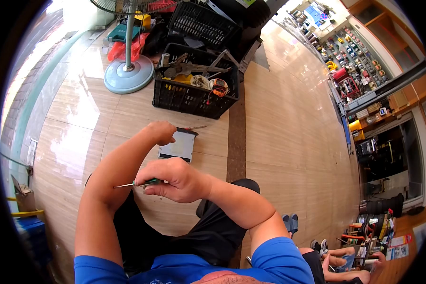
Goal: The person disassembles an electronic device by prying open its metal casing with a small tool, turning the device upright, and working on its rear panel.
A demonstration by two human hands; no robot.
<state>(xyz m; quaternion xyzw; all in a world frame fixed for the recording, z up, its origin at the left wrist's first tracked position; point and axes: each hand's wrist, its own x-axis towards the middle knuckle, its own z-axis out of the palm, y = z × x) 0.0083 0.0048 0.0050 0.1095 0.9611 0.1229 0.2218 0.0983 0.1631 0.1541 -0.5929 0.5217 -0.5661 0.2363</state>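
My right hand (pixel 177 177) is closed around a screwdriver (pixel 151 181) with a dark green handle. Its thin metal shaft points left, in front of my left forearm. Stretched forward, my left hand (pixel 162 132) is curled at the upper left edge of a flat, light grey case (pixel 179 146) with dark edges, on the floor. What its fingers hold, if anything, is hidden. A thin, reddish-brown tool-like piece (pixel 195 127) shows at the case's far edge.
A black crate (pixel 196 102) full of tools stands ahead, beside a fan's round base (pixel 128 78). Behind the base are a red plastic bag (pixel 130 47) and a teal case (pixel 123 32). Goods shelves (pixel 352 61) line the right. Another person's legs (pixel 338 265) show lower right.
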